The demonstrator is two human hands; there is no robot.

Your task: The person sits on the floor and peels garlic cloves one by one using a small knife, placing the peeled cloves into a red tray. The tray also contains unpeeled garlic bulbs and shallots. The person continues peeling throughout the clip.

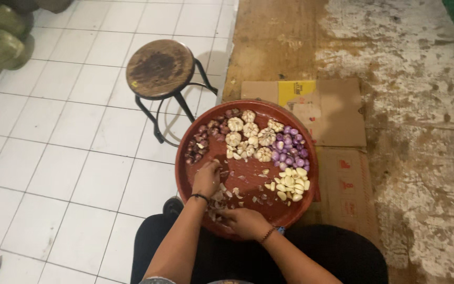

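**Ana:** Garlic skins and loose papery peelings (226, 197) lie at the lower edge of the big round red perforated tray (195, 131), low in the middle of the frame, right where both hands work.

**Budi:** What are the hands doing there?

**Ana:** The left hand (206, 178), with a dark band at the wrist, rests fingers-down on the tray bed just above the peelings, its fingers drawn together. The right hand (245, 221) sits curled at the near rim, closed over something small; I cannot tell whether it grips a clove or only skins, since the fingers hide it.

**Budi:** How would you do this well?

**Ana:** I'd keep the heaps apart. The peeled pale yellow cloves (290, 184) sit right of centre, the whole white garlic bulbs (248, 137) in the upper middle, the peeled purple shallots (289, 148) beside them on the right, and the unpeeled dark red shallots (200, 144) on the left. Skins should stay at the near edge, clear of the peeled heap.

**Budi:** Any risk?

**Ana:** The tray seems to rest on the person's lap, so I'd press lightly and keep it level. A small round wooden stool on black metal legs (160, 68) stands on the white tiles at upper left, well apart.
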